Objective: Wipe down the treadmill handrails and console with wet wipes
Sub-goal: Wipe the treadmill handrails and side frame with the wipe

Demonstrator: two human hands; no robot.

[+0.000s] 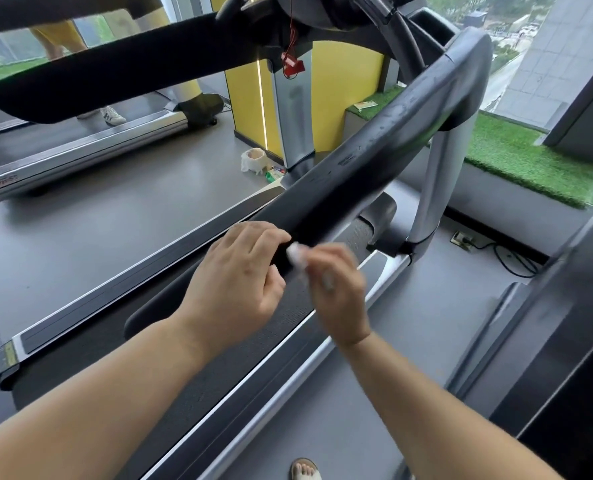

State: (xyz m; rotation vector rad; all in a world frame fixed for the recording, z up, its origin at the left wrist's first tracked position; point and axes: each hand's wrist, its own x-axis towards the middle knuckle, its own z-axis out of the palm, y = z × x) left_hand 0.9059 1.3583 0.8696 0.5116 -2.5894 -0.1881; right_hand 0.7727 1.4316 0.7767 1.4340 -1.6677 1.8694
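left hand (pixel 236 282) gripping the handrail (pixel 374 157) near its lower end, fingers curled over the top. right hand (pixel 336 292) is motion-blurred and pinches a bunched white wipe (pixel 294 252), held at the rail just beside the left fingers.

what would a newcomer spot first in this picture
Mid-frame, the left hand curls over the long black handrail that runs diagonally up to the right, while the blurred right hand holds a white wet wipe against it. Near the top centre a red safety clip dangles, and bright green turf lines the window at right.
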